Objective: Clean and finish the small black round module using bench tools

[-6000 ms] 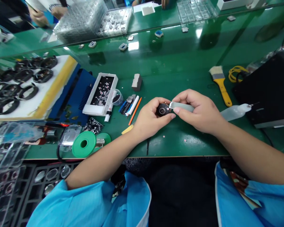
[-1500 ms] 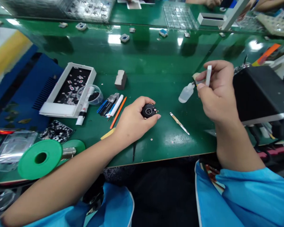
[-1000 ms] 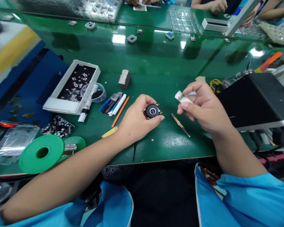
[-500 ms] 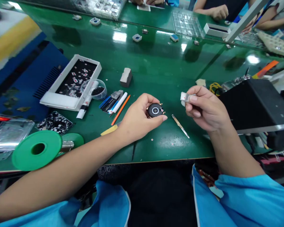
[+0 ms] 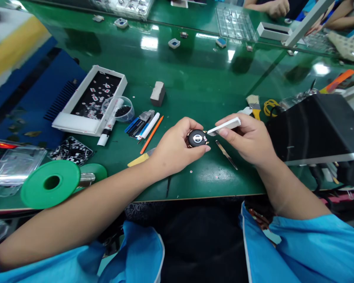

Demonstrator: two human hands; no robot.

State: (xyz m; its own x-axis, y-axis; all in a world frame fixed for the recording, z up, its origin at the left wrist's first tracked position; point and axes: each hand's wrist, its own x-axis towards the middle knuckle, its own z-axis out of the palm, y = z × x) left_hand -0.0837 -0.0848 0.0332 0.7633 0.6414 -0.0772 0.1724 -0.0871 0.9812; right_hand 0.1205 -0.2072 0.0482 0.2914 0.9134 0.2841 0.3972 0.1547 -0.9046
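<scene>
My left hand (image 5: 177, 147) grips a round black watch case (image 5: 197, 138) between thumb and fingers, its sensor back facing up. Gold-coloured parts show at the case's edge. In my right hand (image 5: 243, 139) is a flat white block (image 5: 225, 126), pinched between thumb and fingers. The block's left end is close to the right edge of the watch case; whether they touch I cannot tell. Tweezers (image 5: 226, 155) lie on the green bench just below my right hand. A dark thin tool (image 5: 168, 186) rests near the bench's front edge.
At left are a white tray (image 5: 122, 84) of small parts, a round clear cup (image 5: 125, 110), an orange stick (image 5: 152, 134) and a green spool (image 5: 50, 182). A grey block (image 5: 157, 94) stands farther back. A black box (image 5: 318, 127) and brush (image 5: 253, 104) are at right. Co-workers' hands (image 5: 279, 8) appear opposite.
My right hand has moved left towards the watch case, and the white block has turned so its long side shows. The left hand still holds the case in nearly the same place.
</scene>
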